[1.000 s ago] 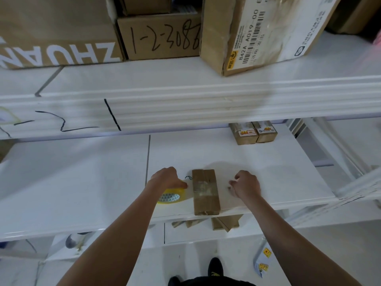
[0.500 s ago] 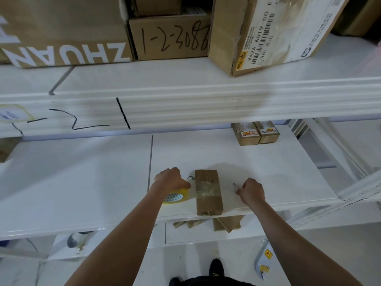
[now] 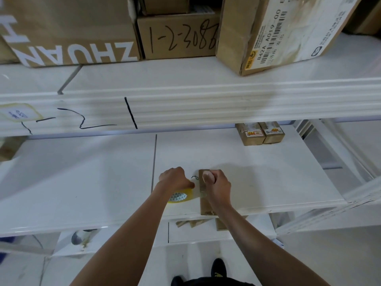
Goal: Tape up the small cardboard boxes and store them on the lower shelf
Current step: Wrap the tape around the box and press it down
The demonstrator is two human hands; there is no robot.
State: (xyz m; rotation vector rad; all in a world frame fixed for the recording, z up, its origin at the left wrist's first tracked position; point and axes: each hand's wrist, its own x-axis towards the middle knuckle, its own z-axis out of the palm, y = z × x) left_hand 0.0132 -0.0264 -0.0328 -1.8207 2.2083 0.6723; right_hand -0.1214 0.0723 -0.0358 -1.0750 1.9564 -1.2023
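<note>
Head cam, landmark = small cardboard box (image 3: 204,205) lying lengthwise at the front edge of the white middle shelf (image 3: 82,182), its near end slightly overhanging the edge. Far left of the box, upper level: big carton printed ZHUAN (image 3: 70,32), upside down in view. Left of the box, touching the shelf: yellow tape roll (image 3: 179,196), with the left hand (image 3: 175,179) on top of it, fingers curled over the roll, gripping it. A clear strip of tape runs from the roll toward the box's left side. Tiny dark squiggle (image 3: 194,177) on the shelf between left hand and box. On the box itself: right hand (image 3: 216,187), fist-like, fingers curled, thumb pressing down on the far part of the box top; whether it pinches the tape end, can't tell. Above the box, upper level: carton with handwritten number (image 3: 181,36). Behind and right of the box, at the back of the same shelf: two small labelled boxes (image 3: 260,133) side by side, touching. Upper right: tilted carton with barcode label (image 3: 274,32).
</note>
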